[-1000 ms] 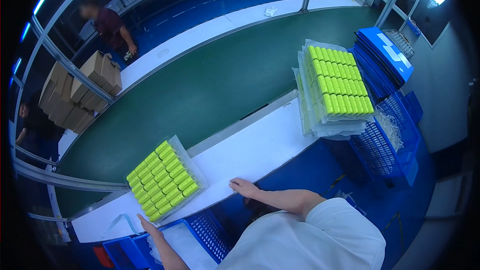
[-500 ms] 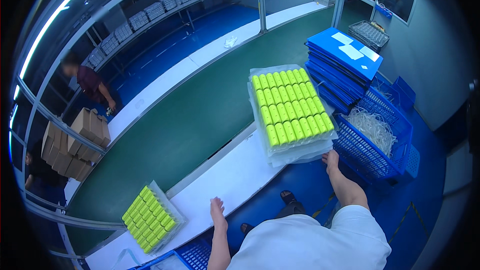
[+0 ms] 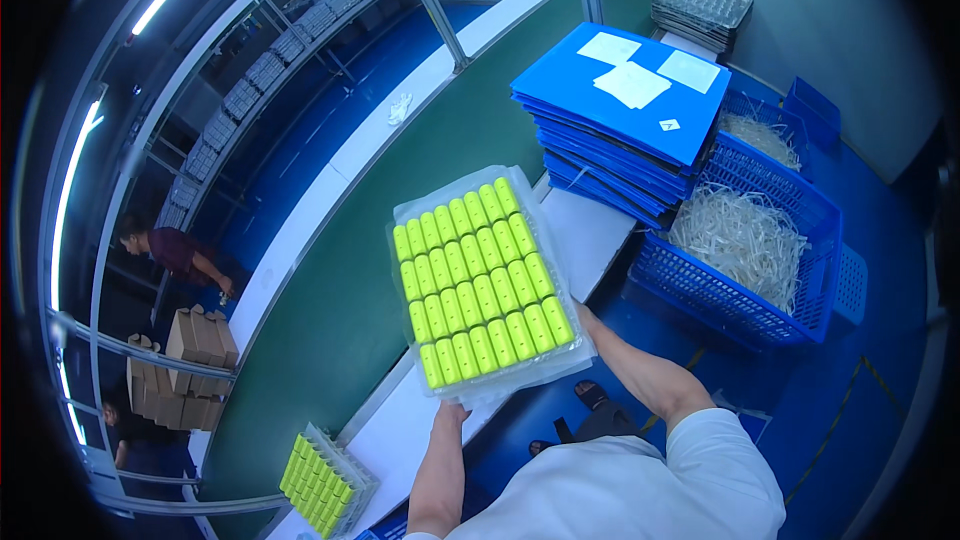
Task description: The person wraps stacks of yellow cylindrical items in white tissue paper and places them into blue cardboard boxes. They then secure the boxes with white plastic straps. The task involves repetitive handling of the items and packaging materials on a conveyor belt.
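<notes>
A clear plastic tray (image 3: 578, 352) filled with rows of lime-yellow oblong pieces (image 3: 480, 285) is in front of me, over the white ledge and the green belt. What looks like more clear sheets or trays lies beneath it. My left hand (image 3: 455, 410) grips its near left edge from below, fingers mostly hidden under it. At its right edge my right hand (image 3: 584, 320) takes hold, the fingertips out of sight beneath the rim. A second tray of the same lime-yellow pieces (image 3: 318, 483) rests on the ledge at the lower left, apart from both hands.
Blue flat boards (image 3: 625, 90) are stacked at the right, with white papers on top. Beside them stand blue baskets (image 3: 740, 310) of clear strips. A green belt (image 3: 350, 310) curves past the white ledge (image 3: 590, 240). Across it, a person works near cardboard boxes (image 3: 195, 350).
My left hand, earlier apart and free, has come to the tray's near edge. The tray has moved left, away from the blue boards, with both hands on it. The view has shifted.
</notes>
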